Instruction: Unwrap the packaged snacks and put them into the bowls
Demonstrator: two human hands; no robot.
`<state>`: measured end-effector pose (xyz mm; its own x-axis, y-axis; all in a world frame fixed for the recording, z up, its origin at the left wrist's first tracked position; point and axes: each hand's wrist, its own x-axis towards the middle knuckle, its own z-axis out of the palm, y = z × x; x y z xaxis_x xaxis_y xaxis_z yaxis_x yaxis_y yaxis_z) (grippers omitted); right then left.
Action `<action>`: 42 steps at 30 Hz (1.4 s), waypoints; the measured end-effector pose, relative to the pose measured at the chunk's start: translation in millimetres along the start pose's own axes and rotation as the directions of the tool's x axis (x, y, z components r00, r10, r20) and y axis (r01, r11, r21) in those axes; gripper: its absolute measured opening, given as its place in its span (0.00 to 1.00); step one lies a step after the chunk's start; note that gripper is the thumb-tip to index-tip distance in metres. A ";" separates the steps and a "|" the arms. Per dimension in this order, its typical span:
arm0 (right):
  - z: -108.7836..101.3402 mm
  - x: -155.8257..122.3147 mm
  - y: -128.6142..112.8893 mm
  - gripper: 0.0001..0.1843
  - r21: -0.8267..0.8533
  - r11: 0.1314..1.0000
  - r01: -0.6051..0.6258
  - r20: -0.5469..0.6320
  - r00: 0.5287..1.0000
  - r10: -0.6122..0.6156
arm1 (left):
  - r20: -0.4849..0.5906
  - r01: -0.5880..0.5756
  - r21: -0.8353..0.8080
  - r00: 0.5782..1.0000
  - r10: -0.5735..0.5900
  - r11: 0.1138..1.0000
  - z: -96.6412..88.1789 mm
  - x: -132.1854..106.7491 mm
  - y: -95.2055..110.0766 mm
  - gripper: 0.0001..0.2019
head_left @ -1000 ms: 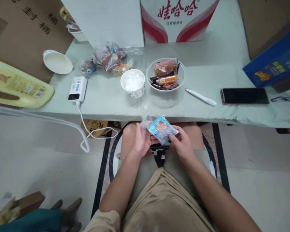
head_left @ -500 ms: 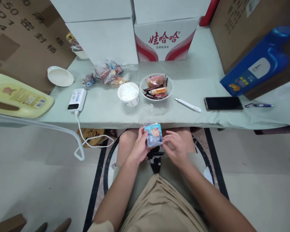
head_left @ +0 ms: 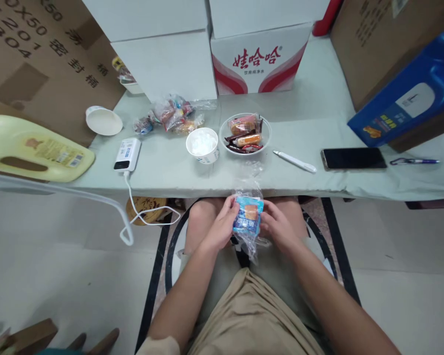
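Observation:
A blue snack packet (head_left: pixel 247 216) with a biscuit picture is held over my lap, just off the table's front edge. Clear plastic wrap (head_left: pixel 248 182) sticks out above and below it. My left hand (head_left: pixel 224 224) grips the packet's left side, thumb on the front. At the right edge, my right hand (head_left: pixel 279 228) has its fingers curled round the packet, the fingertips partly hidden. Beyond it on the table stand a round clear bowl (head_left: pixel 267 144) with wrapped snacks and a white paper cup (head_left: pixel 209 157) holding crumpled clear plastic.
Wrapped snacks in a clear bag (head_left: pixel 175 114) lie before white boxes (head_left: pixel 166 66). At left are a power bank (head_left: pixel 128 155) with cable, a tipped paper cup (head_left: pixel 104 122) and a yellow jug (head_left: pixel 37 148). To the right lie a white cutter (head_left: pixel 295 161), a phone (head_left: pixel 354 159), a pen (head_left: pixel 414 161) and a blue bottle (head_left: pixel 403 98).
The packet now shows a different picture on its front, and more clear wrap spreads above and below it. My right hand has moved from its lower corner to its right side.

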<state>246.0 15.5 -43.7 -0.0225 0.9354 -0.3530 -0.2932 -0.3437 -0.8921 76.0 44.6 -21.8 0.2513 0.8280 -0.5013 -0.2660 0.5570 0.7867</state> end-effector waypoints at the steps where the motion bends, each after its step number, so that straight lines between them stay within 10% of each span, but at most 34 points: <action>1: 5.9 2.2 1.5 0.27 0.028 0.999 -0.029 0.039 0.999 0.028 | 0.036 -0.017 0.065 0.999 0.015 0.998 2.0 -2.4 0.4 0.30; 10: 32.0 -1.2 14.8 0.28 0.144 0.989 0.028 -0.126 0.992 -0.009 | -0.052 -0.181 0.743 0.944 0.326 0.644 10.2 -21.1 8.5 0.44; 13: 30.9 0.0 10.3 0.29 0.142 0.989 0.036 -0.242 0.970 -0.001 | -0.011 -0.241 0.784 0.916 0.401 0.571 12.9 -23.4 5.5 0.32; 16: 30.2 -0.1 6.5 0.29 0.226 0.974 0.017 -0.243 0.969 0.039 | 0.023 -0.287 0.713 0.922 0.387 0.640 12.8 -21.1 4.6 0.11; 24: 24.6 -5.6 11.4 0.22 0.563 0.823 -0.072 -0.104 0.982 0.157 | -0.196 -0.155 0.135 0.964 0.179 0.979 12.4 -21.2 29.1 0.17; 30: 16.8 -12.5 12.7 0.18 0.701 0.621 -0.350 0.230 0.935 0.268 | -0.100 -0.137 -0.029 0.986 0.134 0.990 17.4 -32.1 50.6 0.17; 42: 21.2 -27.5 32.6 0.25 0.727 0.527 -0.440 0.429 0.890 0.151 | 0.072 -0.325 -0.081 0.941 0.331 0.942 2.7 -90.2 91.9 0.13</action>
<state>216.8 -19.6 -57.1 -0.4747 0.8167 -0.3282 -0.8395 -0.5321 -0.1099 31.4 21.0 96.7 0.2157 0.9587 -0.1854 -0.4078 0.2610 0.8750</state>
